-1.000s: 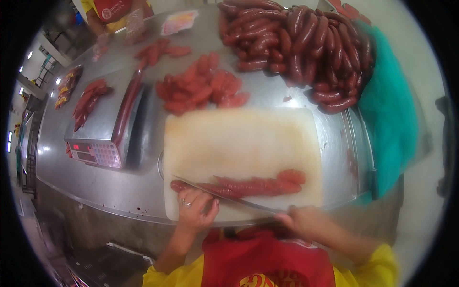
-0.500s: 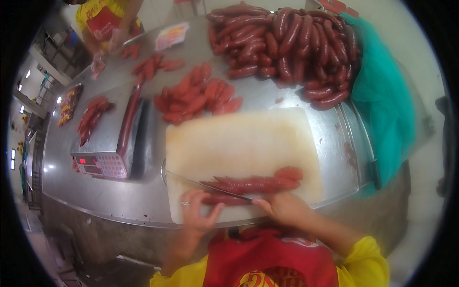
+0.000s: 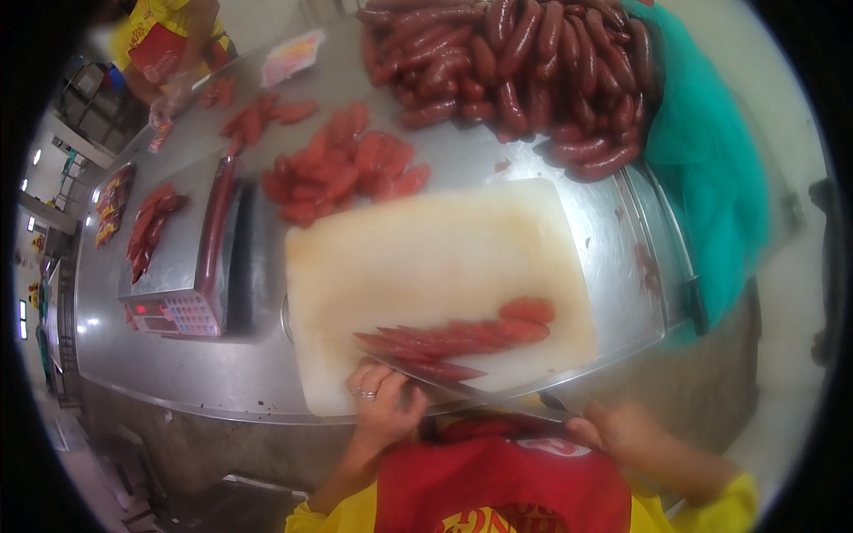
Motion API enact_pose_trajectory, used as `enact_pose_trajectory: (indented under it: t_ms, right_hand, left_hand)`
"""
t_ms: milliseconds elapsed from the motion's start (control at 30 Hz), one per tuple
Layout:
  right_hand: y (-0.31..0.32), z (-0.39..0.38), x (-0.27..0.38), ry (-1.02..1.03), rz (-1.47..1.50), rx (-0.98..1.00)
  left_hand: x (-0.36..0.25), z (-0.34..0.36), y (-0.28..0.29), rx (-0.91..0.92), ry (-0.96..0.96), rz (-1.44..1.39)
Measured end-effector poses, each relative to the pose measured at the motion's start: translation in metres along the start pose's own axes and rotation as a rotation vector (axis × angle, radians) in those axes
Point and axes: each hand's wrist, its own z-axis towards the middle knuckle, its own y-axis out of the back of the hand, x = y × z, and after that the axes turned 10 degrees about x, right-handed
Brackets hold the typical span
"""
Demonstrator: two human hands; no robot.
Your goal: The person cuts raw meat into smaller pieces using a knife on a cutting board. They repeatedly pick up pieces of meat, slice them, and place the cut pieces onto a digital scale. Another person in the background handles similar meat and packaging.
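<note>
On a cream cutting board (image 3: 426, 258) lies a row of long slanted sausage slices (image 3: 453, 341), cut on the bias, with a round-ended piece (image 3: 528, 309) at its right end. My right hand (image 3: 626, 435) grips the handle of a long knife, off the near right of the board. The knife's blade (image 3: 480, 387) runs leftward along the near side of the slices, its tip by my left hand. My left hand (image 3: 386, 400), wearing a ring, curls its fingers at the board's near left edge around the sausage end, which is mostly hidden.
Whole sausages (image 3: 524, 80) are heaped at the back right beside green netting (image 3: 711, 169). Cut slices (image 3: 338, 169) lie behind the board. A scale (image 3: 173, 311) at left carries slices and a long sausage. Another person (image 3: 173, 44) stands at the far left corner.
My right hand has drawn the knife right and toward me. The near sausage piece now shows as slices beyond the blade. The whole view has shifted slightly.
</note>
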Motion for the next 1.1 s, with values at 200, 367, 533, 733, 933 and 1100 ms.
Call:
enact_pose_trajectory:
  t_ms: [200,367,533,733,933,1100]
  right_hand:
    - [-0.016,0.091,0.039,0.209,0.023,-0.049]
    - [-0.032,0.133,0.069,0.309,0.096,-0.138]
    - [-0.012,0.068,0.027,0.232,0.024,-0.108]
    - [-0.011,0.033,0.011,0.061,-0.003,0.014]
    - [-0.030,0.127,0.074,0.322,0.063,-0.031]
    - [-0.019,0.102,0.056,0.366,0.045,-0.139]
  left_hand:
    - [0.000,0.002,0.002,0.033,0.001,-0.005]
    - [-0.005,0.002,0.001,-0.026,-0.008,0.034]
    - [-0.004,-0.003,0.001,-0.030,0.033,0.083]
    - [0.001,-0.003,0.000,-0.018,0.023,0.056]
    - [-0.002,-0.001,0.002,-0.009,0.021,0.032]
    - [-0.006,-0.005,0.001,-0.092,0.108,0.064]
